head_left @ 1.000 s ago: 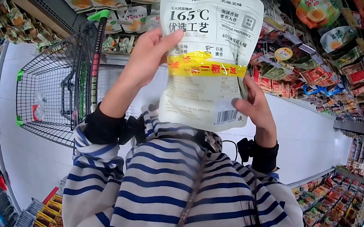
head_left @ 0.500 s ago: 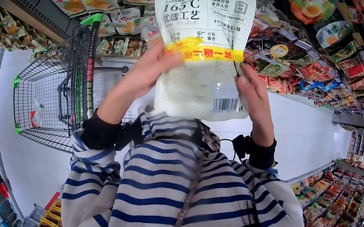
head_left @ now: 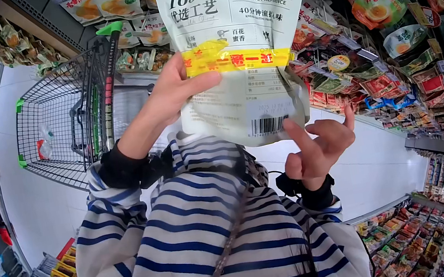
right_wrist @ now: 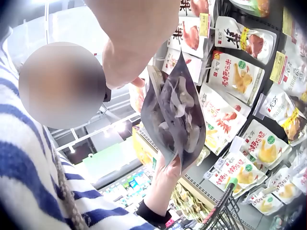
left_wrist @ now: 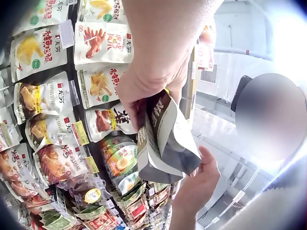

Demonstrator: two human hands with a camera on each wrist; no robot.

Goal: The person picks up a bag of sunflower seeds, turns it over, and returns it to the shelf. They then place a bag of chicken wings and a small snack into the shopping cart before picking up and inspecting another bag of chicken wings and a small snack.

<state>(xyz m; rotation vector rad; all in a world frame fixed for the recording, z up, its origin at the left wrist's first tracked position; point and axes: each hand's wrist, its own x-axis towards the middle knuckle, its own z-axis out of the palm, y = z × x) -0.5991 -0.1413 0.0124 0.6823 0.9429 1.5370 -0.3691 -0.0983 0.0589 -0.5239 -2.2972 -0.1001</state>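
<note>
Two white pouches bound by a yellow band (head_left: pixel 250 61) form one pack (head_left: pixel 253 10), its printed back facing the head camera. My left hand (head_left: pixel 171 95) grips the pack's left edge, thumb across the front near the band. Beside the barcode at the lower right, my right hand (head_left: pixel 323 147) has its index finger extended to the pack's surface, other fingers spread or bent. The left wrist view has the two pouches (left_wrist: pixel 177 139) side by side below my left hand (left_wrist: pixel 156 79). Their bottoms (right_wrist: pixel 184 112) face the right wrist camera.
A wire shopping cart (head_left: pixel 62 115) with green corners stands at the left, a small item inside. Hanging packets (head_left: pixel 385 5) fill the racks at the right, and more pouches (head_left: pixel 117 0) hang ahead. Low displays (head_left: pixel 407 242) stand at the lower right.
The pack has shifted left and appears larger. My right hand has left its right edge, moved slightly right and extended its index finger toward the barcode. My left thumb lies lower on the pack.
</note>
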